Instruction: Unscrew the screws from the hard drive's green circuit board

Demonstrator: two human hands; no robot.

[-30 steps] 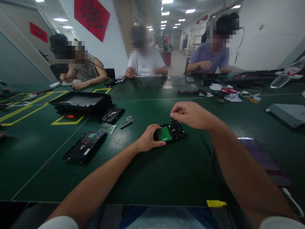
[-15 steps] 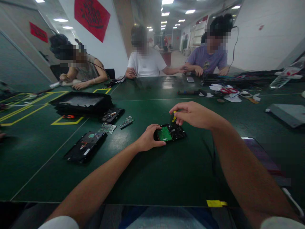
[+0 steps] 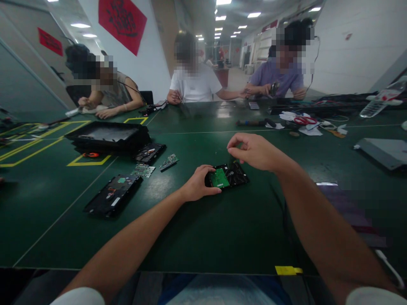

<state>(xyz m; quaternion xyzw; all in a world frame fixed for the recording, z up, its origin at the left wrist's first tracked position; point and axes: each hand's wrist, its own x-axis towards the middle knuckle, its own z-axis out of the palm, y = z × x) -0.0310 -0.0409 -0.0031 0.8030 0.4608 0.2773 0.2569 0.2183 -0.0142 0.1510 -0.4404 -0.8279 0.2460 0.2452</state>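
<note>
A black hard drive with a green circuit board (image 3: 219, 178) lies on the green table just ahead of me. My left hand (image 3: 202, 185) is closed around its left end, thumb on the near edge and fingers on the far one. Above the drive's right end is my right hand (image 3: 249, 151), its thumb and fingers pinched together on a small screwdriver (image 3: 235, 161). Only a dark piece with a touch of yellow shows below the fingers; the rest of the tool is hidden.
To the left lie another drive (image 3: 113, 195), loose circuit boards (image 3: 169, 162) and black trays (image 3: 108, 137). A phone-like slab (image 3: 345, 207) lies right of my right arm. Red-handled scissors (image 3: 305, 120) and a plastic bottle (image 3: 381, 99) are farther off. Three people sit opposite.
My right hand has turned and its fingers have curled, so the yellow-and-black screwdriver handle is now mostly covered. My left hand and the drive stay put. A co-worker opposite has lifted a dark object.
</note>
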